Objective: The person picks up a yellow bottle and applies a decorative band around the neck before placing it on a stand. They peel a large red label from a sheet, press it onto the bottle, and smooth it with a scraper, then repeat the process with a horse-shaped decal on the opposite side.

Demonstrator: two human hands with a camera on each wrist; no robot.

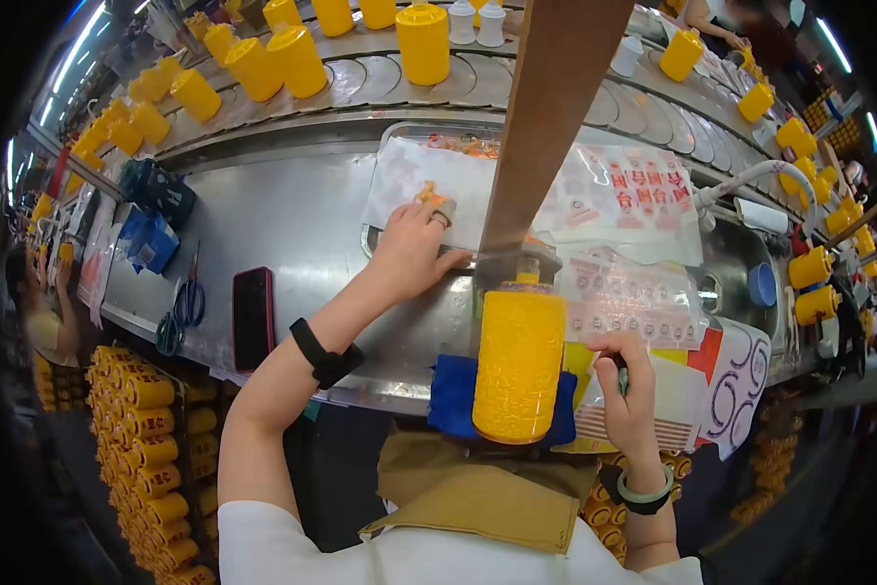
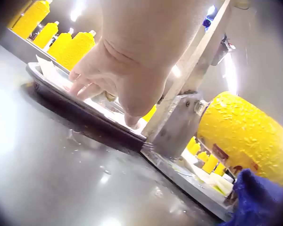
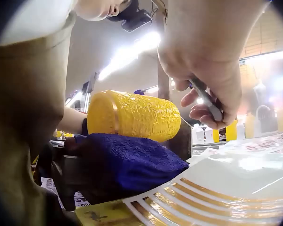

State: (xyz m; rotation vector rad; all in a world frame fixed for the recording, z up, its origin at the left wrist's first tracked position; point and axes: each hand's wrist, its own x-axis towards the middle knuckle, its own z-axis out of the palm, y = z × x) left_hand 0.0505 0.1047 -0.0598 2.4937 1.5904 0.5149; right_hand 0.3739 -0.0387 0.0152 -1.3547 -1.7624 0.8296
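Note:
My left hand reaches over a white sheet in a shallow tray, its fingertips at a small orange-gold piece. A ring sits on one finger. In the left wrist view, that hand hangs over the tray's rim, fingers lightly bent. My right hand grips a small tool with a smooth grey end; the rest hides in the fingers. Between the hands an embossed yellow bottle lies on its side, its neck toward a metal bracket, its body above a blue cloth.
A wooden post rises close in front of the bottle. Red-printed sheets lie right of it. Scissors and a phone are at left. Behind, a conveyor carries yellow bottles. Stacked yellow bottles stand below left.

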